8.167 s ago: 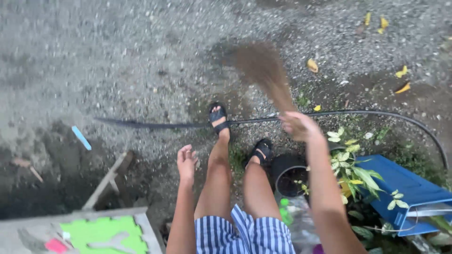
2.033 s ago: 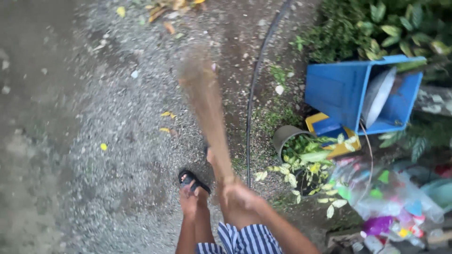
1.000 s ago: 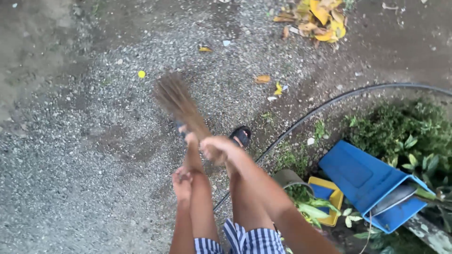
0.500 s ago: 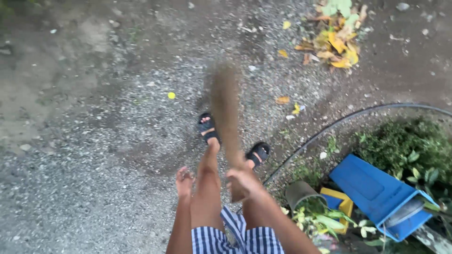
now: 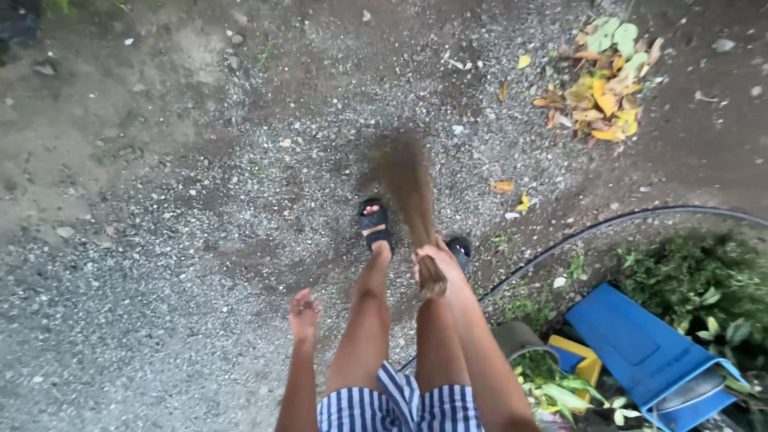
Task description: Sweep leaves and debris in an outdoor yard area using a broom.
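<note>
**One broom, two hands, one leaf pile on the gravel**

From the left: the gravel (image 5: 160, 240) lies wide and open, one pale sandy patch at its far left edge, a few small stones scattered about. The left hand (image 5: 305, 308) hangs free beside the leg, fingers loosely curled and gripping nothing. Two feet in black sandals (image 5: 374, 226) stand mid-path, one ahead of the other. Just to their right the right hand (image 5: 436, 264) is clenched around the handle of one broom (image 5: 406, 188), whose brown bristles are blurred and point away over the ground just ahead of the sandals.

Further right, two or three loose yellow leaves (image 5: 503, 186) lie near the bristles, and one heap of yellow and green leaves (image 5: 604, 84) sits well apart at the far edge. One black hose (image 5: 624, 220) curves across the path's right border. Behind it crowd one blue bin (image 5: 648, 356) tipped on its side, one dark pot (image 5: 520, 340) and green plants (image 5: 704, 276), closing off that side.
</note>
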